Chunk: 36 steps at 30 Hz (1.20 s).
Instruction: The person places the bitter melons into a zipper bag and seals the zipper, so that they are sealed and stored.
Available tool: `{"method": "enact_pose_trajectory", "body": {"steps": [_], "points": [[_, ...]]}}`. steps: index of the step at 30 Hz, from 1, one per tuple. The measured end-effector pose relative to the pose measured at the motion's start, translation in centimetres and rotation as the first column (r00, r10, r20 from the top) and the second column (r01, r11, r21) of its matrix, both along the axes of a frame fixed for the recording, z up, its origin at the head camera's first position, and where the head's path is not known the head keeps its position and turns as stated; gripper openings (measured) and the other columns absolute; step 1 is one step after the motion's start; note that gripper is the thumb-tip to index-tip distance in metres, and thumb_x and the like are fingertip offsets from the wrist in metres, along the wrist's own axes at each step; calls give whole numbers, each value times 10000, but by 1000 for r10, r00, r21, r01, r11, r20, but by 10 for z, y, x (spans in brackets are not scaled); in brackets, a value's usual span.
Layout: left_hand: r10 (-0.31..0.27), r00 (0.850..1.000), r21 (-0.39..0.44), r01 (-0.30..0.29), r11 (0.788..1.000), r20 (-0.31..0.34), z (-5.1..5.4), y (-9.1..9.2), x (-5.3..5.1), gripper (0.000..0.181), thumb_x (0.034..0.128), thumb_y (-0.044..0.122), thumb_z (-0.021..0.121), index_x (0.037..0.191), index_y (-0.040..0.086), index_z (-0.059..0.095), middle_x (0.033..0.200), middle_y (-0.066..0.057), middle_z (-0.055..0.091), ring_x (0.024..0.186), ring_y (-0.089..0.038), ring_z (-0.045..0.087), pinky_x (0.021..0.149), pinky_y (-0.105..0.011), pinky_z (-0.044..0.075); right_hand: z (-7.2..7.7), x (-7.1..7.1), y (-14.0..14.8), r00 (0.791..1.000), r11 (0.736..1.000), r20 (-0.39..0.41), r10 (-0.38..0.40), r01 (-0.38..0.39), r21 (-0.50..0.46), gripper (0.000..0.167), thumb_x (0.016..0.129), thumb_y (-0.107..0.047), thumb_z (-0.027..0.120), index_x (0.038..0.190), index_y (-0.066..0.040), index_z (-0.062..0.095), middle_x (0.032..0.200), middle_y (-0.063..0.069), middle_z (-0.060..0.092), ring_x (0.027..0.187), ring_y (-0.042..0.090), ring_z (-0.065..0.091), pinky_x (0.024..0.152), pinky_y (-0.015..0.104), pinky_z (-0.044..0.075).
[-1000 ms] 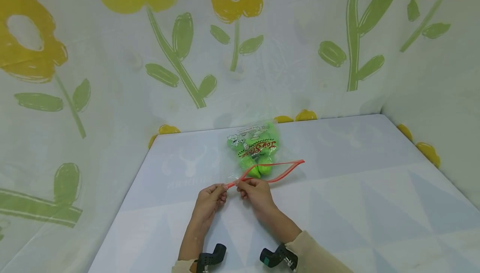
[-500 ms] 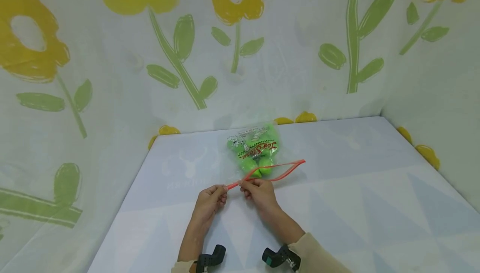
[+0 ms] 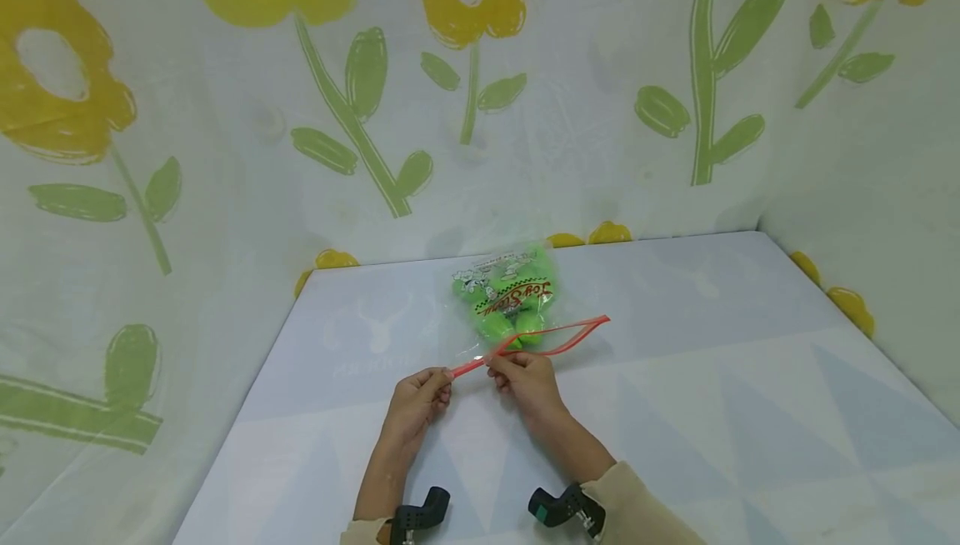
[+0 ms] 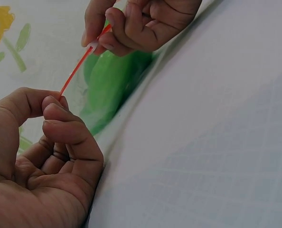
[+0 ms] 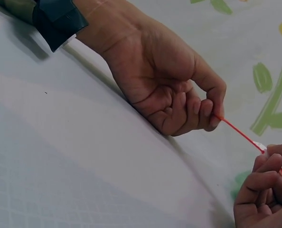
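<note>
A clear zip bag with printed lettering lies on the table and holds bright green things whose kind I cannot tell. Its red zip strip stands gaping to the right of my hands and pressed together between them. My left hand pinches the strip's left end between thumb and forefinger. Farther along, my right hand pinches a small whitish slider on the strip. In the left wrist view the strip runs taut between both hands.
The white table has pale blue triangles. A flower-printed cloth hangs behind and at the sides of it. Each wrist carries a black camera mount.
My right hand has slid a little to the right along the red strip, so the closed stretch between the hands is longer. The left hand has stayed nearly still.
</note>
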<state>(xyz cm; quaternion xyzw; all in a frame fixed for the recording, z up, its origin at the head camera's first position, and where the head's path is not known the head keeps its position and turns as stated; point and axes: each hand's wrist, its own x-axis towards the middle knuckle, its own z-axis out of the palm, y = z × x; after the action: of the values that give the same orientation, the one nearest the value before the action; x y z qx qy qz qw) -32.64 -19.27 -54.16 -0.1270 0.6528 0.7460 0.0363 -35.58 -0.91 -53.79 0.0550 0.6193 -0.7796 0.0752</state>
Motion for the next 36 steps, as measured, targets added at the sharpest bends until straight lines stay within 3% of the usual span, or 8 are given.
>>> {"method": "enact_pose_trajectory", "body": {"steps": [36], "points": [[-5, 1000, -15, 5, 1000, -1, 1, 0, 2, 252, 946, 175, 701, 1027, -61, 671, 781, -40, 592, 682, -115, 527, 572, -196, 469, 3, -8, 33, 997, 998, 50, -59, 61, -34, 204, 840, -131, 813, 850, 40, 703, 712, 57, 672, 605, 114, 542, 543, 213, 462]]}}
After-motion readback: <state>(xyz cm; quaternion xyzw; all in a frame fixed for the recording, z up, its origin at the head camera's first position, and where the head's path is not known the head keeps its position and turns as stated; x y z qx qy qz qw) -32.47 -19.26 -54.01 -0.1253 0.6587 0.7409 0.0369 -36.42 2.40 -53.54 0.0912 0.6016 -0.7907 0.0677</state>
